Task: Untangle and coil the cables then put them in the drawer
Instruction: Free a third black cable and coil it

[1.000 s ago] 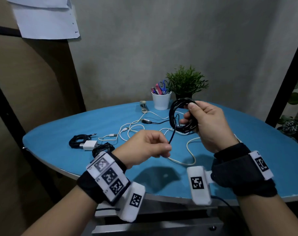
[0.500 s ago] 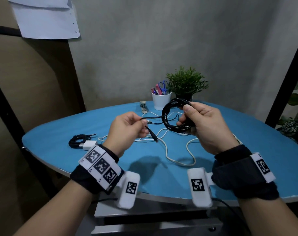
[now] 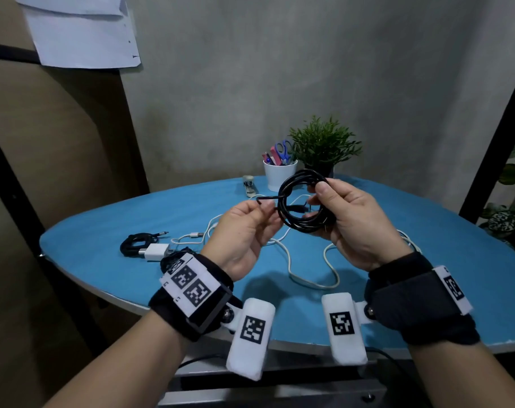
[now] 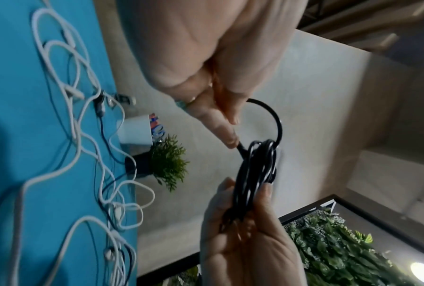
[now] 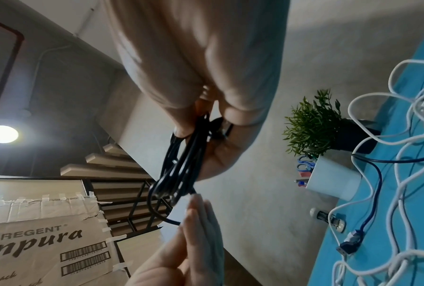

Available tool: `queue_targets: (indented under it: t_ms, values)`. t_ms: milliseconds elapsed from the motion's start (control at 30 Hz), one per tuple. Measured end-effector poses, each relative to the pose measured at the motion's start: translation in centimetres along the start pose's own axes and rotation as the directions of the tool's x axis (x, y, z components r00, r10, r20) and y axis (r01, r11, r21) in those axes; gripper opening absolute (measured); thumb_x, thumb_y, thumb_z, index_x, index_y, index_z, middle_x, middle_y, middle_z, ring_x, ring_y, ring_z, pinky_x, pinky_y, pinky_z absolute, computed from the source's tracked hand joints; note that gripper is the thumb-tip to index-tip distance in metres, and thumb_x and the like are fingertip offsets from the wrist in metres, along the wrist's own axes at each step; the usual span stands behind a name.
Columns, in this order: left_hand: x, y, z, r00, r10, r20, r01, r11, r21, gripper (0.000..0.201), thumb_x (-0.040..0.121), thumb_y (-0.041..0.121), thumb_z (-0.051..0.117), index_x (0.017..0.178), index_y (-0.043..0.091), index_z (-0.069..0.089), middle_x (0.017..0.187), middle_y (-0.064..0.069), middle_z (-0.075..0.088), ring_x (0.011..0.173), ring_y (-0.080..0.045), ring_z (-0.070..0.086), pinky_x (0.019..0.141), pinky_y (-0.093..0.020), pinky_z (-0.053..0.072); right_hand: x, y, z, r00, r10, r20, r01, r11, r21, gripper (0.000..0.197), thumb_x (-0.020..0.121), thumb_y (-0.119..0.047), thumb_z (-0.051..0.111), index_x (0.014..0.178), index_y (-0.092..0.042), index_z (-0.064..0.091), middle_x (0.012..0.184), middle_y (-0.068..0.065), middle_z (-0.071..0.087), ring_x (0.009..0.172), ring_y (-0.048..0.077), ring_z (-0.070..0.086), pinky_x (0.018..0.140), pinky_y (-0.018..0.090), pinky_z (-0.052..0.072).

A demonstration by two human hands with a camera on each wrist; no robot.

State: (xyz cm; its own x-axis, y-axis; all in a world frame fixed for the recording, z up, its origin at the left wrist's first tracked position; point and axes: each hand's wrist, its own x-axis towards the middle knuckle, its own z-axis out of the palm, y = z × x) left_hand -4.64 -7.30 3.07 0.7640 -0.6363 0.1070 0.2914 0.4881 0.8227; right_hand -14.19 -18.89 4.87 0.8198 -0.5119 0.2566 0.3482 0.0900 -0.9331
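My right hand grips a coil of black cable held up above the blue table. My left hand pinches the coil's loose end and holds it against the left side of the loops. The left wrist view shows that end arching from my left fingers into the black coil. In the right wrist view the black coil hangs from my right fingers. Tangled white cables lie on the table under both hands. No drawer is in view.
A coiled black cable with a white charger lies at the table's left. A white cup of scissors and pens, a small potted plant and a stapler stand at the back. A thin dark cable crosses the white ones.
My left hand rose from low near the table edge to the coil, bringing the black cable's loose end up against the loops. The right hand kept its hold on the coil.
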Motion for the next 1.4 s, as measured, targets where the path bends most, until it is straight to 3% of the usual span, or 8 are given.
queue_targets:
  t_ms: [200, 400, 533, 667, 867, 1033, 1233, 1400]
  values:
    - [-0.9, -1.4, 0.8, 0.99, -0.067, 0.122, 0.023, 0.943, 0.332, 0.02, 0.093, 0.005, 0.051, 0.077, 0.011, 0.062, 0.06, 0.004, 0.066, 0.049, -0.006, 0.059, 0.047, -0.015, 0.047, -0.1, -0.4, 0.1, 0.999, 0.032, 0.028, -0.033, 0.998, 0.052, 0.017, 0.097, -0.019, 0.046, 0.09, -0.011, 0.059, 0.07, 0.006, 0.067, 0.055, 0.019, 0.066, 0.053, 0.033, 0.058]
    - [-0.8, -0.8, 0.0, 0.963, -0.076, 0.257, -0.148, 0.646, 0.749, 0.031, 0.094, 0.002, 0.047, 0.082, 0.024, 0.065, 0.072, 0.011, 0.067, 0.058, 0.0, 0.055, 0.06, -0.014, 0.045, -0.1, -0.4, -0.3, 0.999, 0.034, -0.027, -0.034, 0.999, -0.008, 0.016, 0.096, -0.021, 0.048, 0.091, -0.011, 0.061, 0.056, 0.005, 0.062, 0.049, 0.017, 0.061, 0.046, 0.032, 0.055]
    - [-0.4, 0.7, -0.1, 0.99, -0.025, 0.139, -0.068, 0.781, 0.62, 0.025, 0.096, 0.013, 0.042, 0.101, 0.02, 0.064, 0.075, 0.005, 0.067, 0.064, -0.009, 0.058, 0.062, -0.022, 0.044, -0.2, -0.1, -0.4, 0.999, 0.021, -0.035, -0.024, 0.994, -0.103, 0.016, 0.096, -0.018, 0.05, 0.091, -0.016, 0.065, 0.056, 0.004, 0.059, 0.047, 0.013, 0.058, 0.045, 0.028, 0.053]
    - [-0.2, 0.6, 0.5, 0.985, -0.01, 0.17, -0.106, 0.749, 0.654, 0.037, 0.095, 0.046, 0.04, 0.101, 0.016, 0.061, 0.069, 0.0, 0.061, 0.053, -0.008, 0.053, 0.051, -0.015, 0.04, -0.5, 0.5, 0.2, 0.991, 0.075, 0.107, -0.051, 0.975, -0.215, 0.019, 0.095, -0.015, 0.051, 0.099, -0.02, 0.069, 0.058, 0.004, 0.059, 0.046, 0.011, 0.055, 0.044, 0.026, 0.051]
    - [0.5, -0.5, 0.0, 0.997, 0.028, 0.067, -0.064, 0.783, 0.619, 0.037, 0.097, 0.04, 0.042, 0.067, 0.017, 0.046, 0.046, 0.009, 0.038, 0.048, -0.012, 0.032, 0.043, -0.021, 0.025, -0.8, 0.8, 0.0, 0.966, 0.125, 0.228, -0.117, 0.992, -0.05, 0.016, 0.097, -0.004, 0.04, 0.101, -0.017, 0.048, 0.073, 0.012, 0.062, 0.055, 0.016, 0.06, 0.054, 0.027, 0.052]
    - [0.9, -0.8, -0.2, 0.999, 0.036, 0.031, -0.047, 0.828, 0.559, 0.035, 0.097, 0.038, 0.041, 0.069, 0.018, 0.042, 0.043, 0.011, 0.034, 0.05, -0.013, 0.028, 0.052, -0.027, 0.023, -1.2, 1.2, -0.4, 0.931, 0.079, 0.357, -0.103, 0.993, 0.049, 0.032, 0.066, 0.007, 0.047, 0.091, -0.007, 0.061, 0.08, 0.006, 0.067, 0.071, 0.015, 0.065, 0.073, 0.031, 0.055]
    - [1.0, -0.7, -0.1, 0.986, 0.163, 0.038, -0.148, 0.742, 0.654, 0.036, 0.097, 0.036, 0.042, 0.067, 0.017, 0.044, 0.047, 0.012, 0.037, 0.046, -0.009, 0.032, 0.052, -0.028, 0.028, -0.9, 1.6, 0.2, 0.979, 0.003, 0.206, 0.012, 0.997, -0.071, 0.021, 0.09, -0.003, 0.052, 0.086, -0.013, 0.07, 0.077, 0.003, 0.068, 0.066, 0.013, 0.063, 0.065, 0.028, 0.055]
    - [1.2, -0.3, -0.8, 0.967, 0.252, -0.021, -0.174, 0.722, 0.669, 0.038, 0.098, 0.034, 0.042, 0.063, 0.018, 0.042, 0.052, 0.005, 0.035, 0.051, -0.014, 0.033, 0.054, -0.029, 0.029, -1.2, 1.2, -0.8, 0.985, -0.038, 0.17, 0.068, 0.982, -0.179, 0.017, 0.088, -0.013, 0.058, 0.085, -0.021, 0.073, 0.1, -0.008, 0.069, 0.094, 0.009, 0.062, 0.071, 0.032, 0.055]
